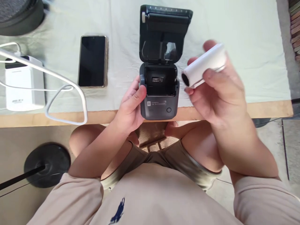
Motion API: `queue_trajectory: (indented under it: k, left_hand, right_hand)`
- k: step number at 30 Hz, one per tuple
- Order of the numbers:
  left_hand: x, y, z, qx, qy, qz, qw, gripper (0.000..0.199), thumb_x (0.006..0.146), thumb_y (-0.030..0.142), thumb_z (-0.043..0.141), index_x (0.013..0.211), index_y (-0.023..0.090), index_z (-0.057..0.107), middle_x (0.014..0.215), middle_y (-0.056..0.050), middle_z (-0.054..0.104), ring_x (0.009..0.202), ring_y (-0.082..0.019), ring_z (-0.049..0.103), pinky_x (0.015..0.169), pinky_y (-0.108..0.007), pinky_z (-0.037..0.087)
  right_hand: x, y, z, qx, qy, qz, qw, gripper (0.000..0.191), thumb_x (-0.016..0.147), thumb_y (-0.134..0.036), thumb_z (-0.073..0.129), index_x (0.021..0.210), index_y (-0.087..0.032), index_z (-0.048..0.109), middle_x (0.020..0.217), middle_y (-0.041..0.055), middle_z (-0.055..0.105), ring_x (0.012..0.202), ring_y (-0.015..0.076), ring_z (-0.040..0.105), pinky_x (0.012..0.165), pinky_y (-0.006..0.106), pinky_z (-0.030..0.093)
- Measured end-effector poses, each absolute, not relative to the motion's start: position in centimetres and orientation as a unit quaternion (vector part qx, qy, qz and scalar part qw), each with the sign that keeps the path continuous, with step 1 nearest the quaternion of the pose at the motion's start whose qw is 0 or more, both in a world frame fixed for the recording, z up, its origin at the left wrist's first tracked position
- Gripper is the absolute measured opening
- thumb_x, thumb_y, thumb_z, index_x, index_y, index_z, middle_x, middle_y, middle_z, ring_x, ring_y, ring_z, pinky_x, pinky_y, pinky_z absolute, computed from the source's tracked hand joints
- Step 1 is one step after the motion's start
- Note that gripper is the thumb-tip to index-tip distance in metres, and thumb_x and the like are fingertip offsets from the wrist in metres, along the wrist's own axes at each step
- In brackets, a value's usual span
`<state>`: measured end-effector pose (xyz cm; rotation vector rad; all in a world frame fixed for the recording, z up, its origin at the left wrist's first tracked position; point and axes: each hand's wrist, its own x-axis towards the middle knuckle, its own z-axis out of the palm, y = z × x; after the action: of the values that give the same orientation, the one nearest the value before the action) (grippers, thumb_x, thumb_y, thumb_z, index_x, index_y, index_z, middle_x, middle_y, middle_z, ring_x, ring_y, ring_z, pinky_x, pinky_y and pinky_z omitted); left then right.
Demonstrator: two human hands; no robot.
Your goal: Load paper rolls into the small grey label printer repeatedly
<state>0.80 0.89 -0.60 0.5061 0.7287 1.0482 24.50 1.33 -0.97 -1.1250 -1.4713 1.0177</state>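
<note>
A small black label printer (159,107) is held near the table's front edge, its lid (162,34) swung up and back. Its paper bay shows a small label and no roll inside. My left hand (132,104) grips the printer's left side, thumb on the front rim and fingers partly hidden behind it. To the right of the printer, my right hand (220,90) holds a white paper roll (203,64) between thumb and fingers. The roll is tilted, its dark hollow end facing the printer, apart from it.
A smartphone (92,61) lies on the pale tablecloth (126,28) left of the printer. Farther left are a white charger-like box (24,86) and a looped white cable (81,93). A round black object (21,18) occupies the back left corner. A black round stand base (47,164) is on the floor.
</note>
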Motion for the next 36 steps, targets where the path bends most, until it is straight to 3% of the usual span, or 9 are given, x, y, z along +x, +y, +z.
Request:
queue_trajectory:
  k: [4, 9, 13, 19, 23, 27, 31, 33, 36]
  left_hand:
    - [1.0, 0.4, -0.5, 0.240, 0.330, 0.498, 0.765, 0.034, 0.103, 0.027, 0.079, 0.137, 0.024, 0.075, 0.138, -0.007, 0.084, 0.167, -0.034, 0.060, 0.132, -0.049, 0.060]
    - [1.5, -0.1, 0.1, 0.233, 0.355, 0.491, 0.761, 0.068, 0.098, 0.024, 0.085, 0.162, 0.031, 0.064, 0.152, -0.006, 0.081, 0.167, -0.036, 0.060, 0.133, -0.047, 0.059]
    - [1.7, -0.1, 0.5, 0.220, 0.369, 0.486, 0.761, 0.085, 0.096, 0.021, 0.086, 0.173, 0.040, 0.054, 0.153, -0.003, 0.080, 0.165, -0.035, 0.062, 0.132, -0.046, 0.059]
    - [1.3, -0.1, -0.2, 0.261, 0.359, 0.480, 0.757, 0.053, 0.097, 0.029, 0.086, 0.147, 0.029, 0.070, 0.143, -0.005, 0.082, 0.163, -0.039, 0.063, 0.126, -0.046, 0.064]
    - [0.9, 0.3, -1.6, 0.309, 0.326, 0.474, 0.757, 0.063, 0.091, 0.043, 0.094, 0.147, 0.031, 0.067, 0.133, -0.004, 0.082, 0.156, -0.041, 0.069, 0.116, -0.048, 0.069]
    - [0.5, 1.2, -2.8, 0.318, 0.298, 0.468, 0.769, 0.056, 0.086, 0.054, 0.096, 0.130, 0.033, 0.070, 0.121, -0.003, 0.084, 0.146, -0.038, 0.075, 0.109, -0.043, 0.072]
    - [0.1, 1.7, -3.1, 0.333, 0.309, 0.436, 0.777, 0.064, 0.077, 0.047, 0.103, 0.128, 0.031, 0.068, 0.100, 0.001, 0.081, 0.110, -0.028, 0.084, 0.080, -0.029, 0.069]
    - [0.0, 1.6, -2.8, 0.340, 0.313, 0.434, 0.773, 0.067, 0.076, 0.036, 0.102, 0.132, 0.030, 0.065, 0.098, 0.003, 0.081, 0.098, -0.024, 0.084, 0.076, -0.028, 0.068]
    - [0.2, 1.1, -2.2, 0.343, 0.321, 0.453, 0.758, 0.064, 0.077, 0.029, 0.098, 0.132, 0.027, 0.066, 0.102, 0.002, 0.082, 0.096, -0.026, 0.086, 0.079, -0.032, 0.070]
  right_hand:
    - [22.8, -0.1, 0.7, -0.438, -0.662, 0.244, 0.557, 0.039, 0.112, -0.056, 0.065, 0.150, -0.048, 0.061, 0.155, 0.0041, 0.063, 0.142, 0.0309, 0.073, 0.117, 0.055, 0.067]
    - [22.4, -0.7, 1.9, -0.439, -0.760, 0.095, 0.469, 0.040, 0.113, -0.042, 0.066, 0.152, -0.046, 0.063, 0.143, 0.0064, 0.070, 0.141, 0.0360, 0.072, 0.125, 0.060, 0.060]
    - [21.9, -0.9, 2.2, -0.477, -0.781, 0.049, 0.400, 0.040, 0.113, -0.034, 0.064, 0.152, -0.044, 0.065, 0.132, 0.0063, 0.079, 0.126, 0.0345, 0.080, 0.112, 0.056, 0.065]
    - [21.0, -0.9, 1.7, -0.528, -0.779, 0.016, 0.338, 0.012, 0.114, -0.030, 0.060, 0.115, -0.033, 0.071, 0.116, 0.0061, 0.088, 0.108, 0.0333, 0.086, 0.092, 0.052, 0.061]
    - [21.3, -0.3, 1.0, -0.446, -0.799, -0.057, 0.399, 0.011, 0.110, -0.023, 0.067, 0.102, -0.029, 0.067, 0.098, 0.0002, 0.086, 0.109, 0.0282, 0.087, 0.091, 0.044, 0.058]
    - [21.3, -0.3, 1.0, -0.346, -0.846, -0.042, 0.403, 0.008, 0.108, -0.019, 0.070, 0.105, -0.026, 0.067, 0.100, -0.0024, 0.087, 0.109, 0.0225, 0.087, 0.090, 0.040, 0.055]
    - [21.4, -0.6, 0.8, -0.350, -0.859, 0.013, 0.374, 0.009, 0.108, -0.036, 0.075, 0.111, -0.030, 0.071, 0.109, -0.0014, 0.086, 0.117, 0.0259, 0.084, 0.094, 0.042, 0.057]
    - [21.4, -0.6, 0.4, -0.398, -0.843, 0.059, 0.356, 0.021, 0.106, -0.050, 0.077, 0.117, -0.033, 0.073, 0.116, 0.0012, 0.085, 0.129, 0.0318, 0.079, 0.099, 0.046, 0.058]
    - [21.5, -0.3, -0.3, -0.454, -0.810, 0.119, 0.352, 0.032, 0.106, -0.060, 0.071, 0.129, -0.037, 0.074, 0.131, 0.0052, 0.081, 0.148, 0.0379, 0.069, 0.105, 0.052, 0.060]
